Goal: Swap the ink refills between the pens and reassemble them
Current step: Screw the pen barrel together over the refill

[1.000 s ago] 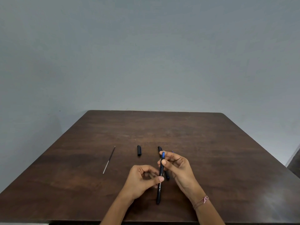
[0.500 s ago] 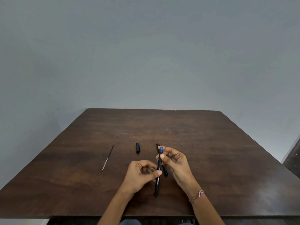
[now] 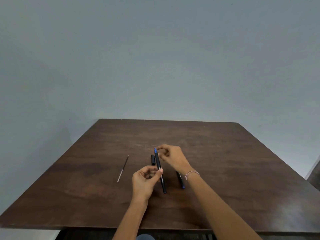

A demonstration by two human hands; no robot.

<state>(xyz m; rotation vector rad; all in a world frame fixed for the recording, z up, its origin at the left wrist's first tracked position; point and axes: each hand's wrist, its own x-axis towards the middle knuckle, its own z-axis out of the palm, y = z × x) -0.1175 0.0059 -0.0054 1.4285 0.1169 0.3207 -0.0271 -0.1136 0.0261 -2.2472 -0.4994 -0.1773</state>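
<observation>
Since the earlier frame my right hand (image 3: 170,157) has slid off the pen barrel toward 12 o'clock; its fingers now curl loosely at the blue tip, thumb and forefinger narrow, can't tell if they actually pinch it. My left hand (image 3: 146,180) pinches the black pen (image 3: 160,170) mid-barrel between thumb and fingers, tip aimed at 12, tail at 6, above the table (image 3: 233,170). Blue grip section and fine point stick out at the top. Loose black cap (image 3: 153,159) lies just at 9 o'clock of the held pen's upper part. Bare refill (image 3: 123,168) lies well off at 9 o'clock, slanted, dark end far, pale end near. Second pen body (image 3: 180,180) lies on the wood at 3 o'clock of the held pen, partly under my right wrist, blue end toward me. Bracelet (image 3: 191,174) on right wrist.
</observation>
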